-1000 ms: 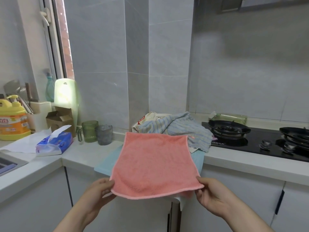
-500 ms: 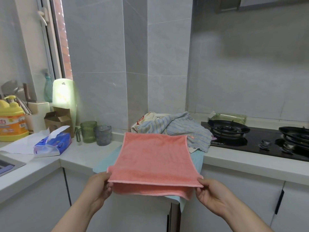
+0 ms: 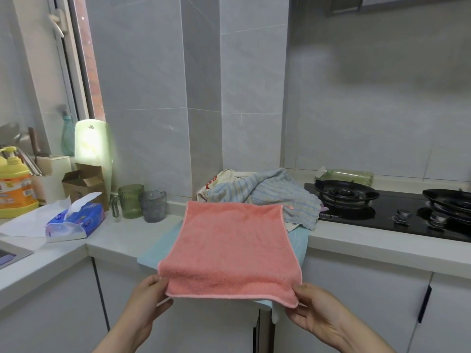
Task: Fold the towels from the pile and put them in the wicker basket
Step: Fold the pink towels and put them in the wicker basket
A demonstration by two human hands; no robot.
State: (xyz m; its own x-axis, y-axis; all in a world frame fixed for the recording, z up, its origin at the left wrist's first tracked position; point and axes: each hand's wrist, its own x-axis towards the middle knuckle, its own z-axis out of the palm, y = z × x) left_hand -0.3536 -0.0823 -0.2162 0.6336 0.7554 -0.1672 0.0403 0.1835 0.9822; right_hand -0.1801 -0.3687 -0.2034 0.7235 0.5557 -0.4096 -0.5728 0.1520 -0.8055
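Pink towel (image 3: 229, 245) flat on worktop (image 3: 356, 247), dead ahead, far edge against the pile (image 3: 265, 194). Near edge runs left-right, overhanging. Left hand (image 3: 147, 299) pinches near-left corner, right hand (image 3: 316, 312) near-right; both equally close. Likely next fold goes away from body. Basket not in view.

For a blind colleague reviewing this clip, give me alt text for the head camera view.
A person's left hand and right hand pinch the near corners of a pink towel spread on a light blue mat on a kitchen counter. Behind it lies a pile of towels; a gas hob sits right, two cups and a tissue pack left.
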